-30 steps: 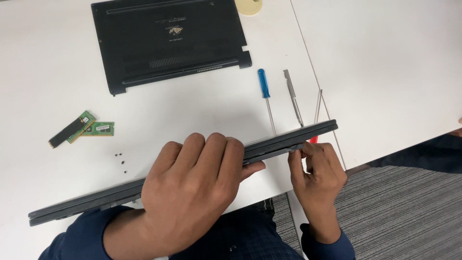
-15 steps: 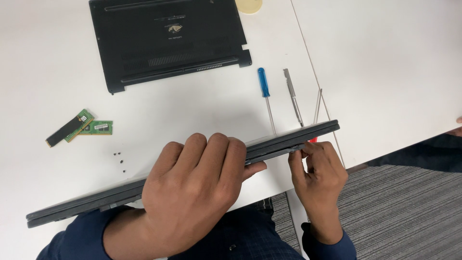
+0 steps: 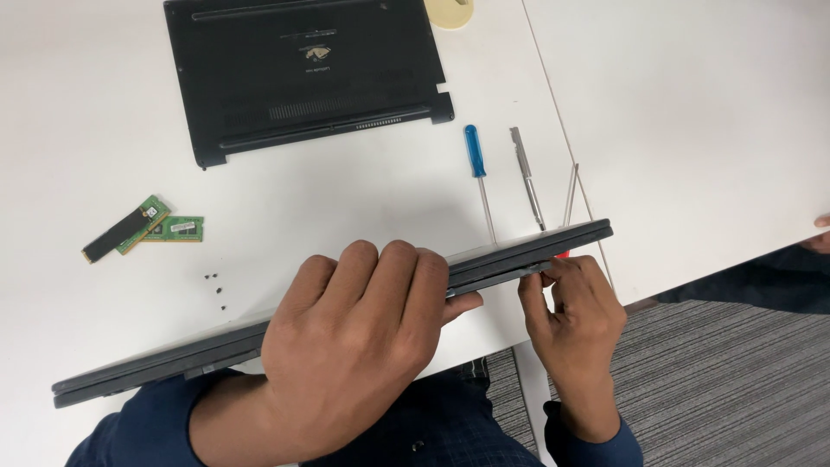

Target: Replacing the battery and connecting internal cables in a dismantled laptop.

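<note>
Closed laptop (image 3: 519, 255) is standing on its long edge along the near edge of the table (image 3: 346, 199), seen edge-on, running from the near left corner up toward the right. Left hand (image 3: 354, 346) is draped over the top of it around the middle, fingers curled over the far side, thumb at the near face — a full grip on the body. Right hand (image 3: 575, 316) is just beside the laptop's right end, fingers bunched and fingertips pressed at its lower edge; can't tell if it's pinching anything small there.

Rest of the table: black bottom cover (image 3: 307, 73) lying flat near the far edge, two memory sticks (image 3: 143, 227) overlapping toward the left, a few tiny screws (image 3: 216, 290) just nearer than those. Blue screwdriver (image 3: 478, 177), a metal pry tool (image 3: 526, 173) and tweezers (image 3: 571, 195) lie side by side — right behind the laptop's right end.
</note>
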